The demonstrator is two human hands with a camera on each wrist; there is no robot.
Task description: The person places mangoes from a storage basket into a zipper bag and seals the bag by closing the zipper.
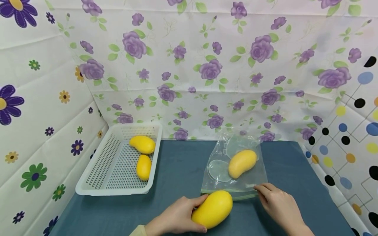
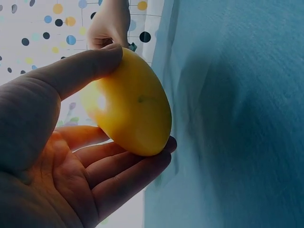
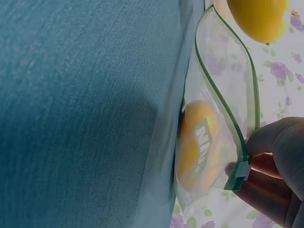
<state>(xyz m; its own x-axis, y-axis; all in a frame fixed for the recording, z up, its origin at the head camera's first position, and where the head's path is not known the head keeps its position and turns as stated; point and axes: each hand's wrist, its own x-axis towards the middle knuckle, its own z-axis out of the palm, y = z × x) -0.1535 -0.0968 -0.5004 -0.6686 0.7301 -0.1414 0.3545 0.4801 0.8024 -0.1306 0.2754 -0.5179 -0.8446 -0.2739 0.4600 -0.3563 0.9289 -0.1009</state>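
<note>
A yellow mango is gripped in my left hand, thumb on one side and fingers on the other. It is held just in front of the mouth of a clear zip bag. My right hand pinches the bag's green-edged mouth near its right corner, by the white slider. In the right wrist view the mouth gapes apart, and the held mango hangs beside it. Inside the bag lies another mango.
A white perforated plastic basket stands at the left of the blue-covered table, with two mangoes along its right side. Flowered cloth hangs behind, and dotted cloth borders the right.
</note>
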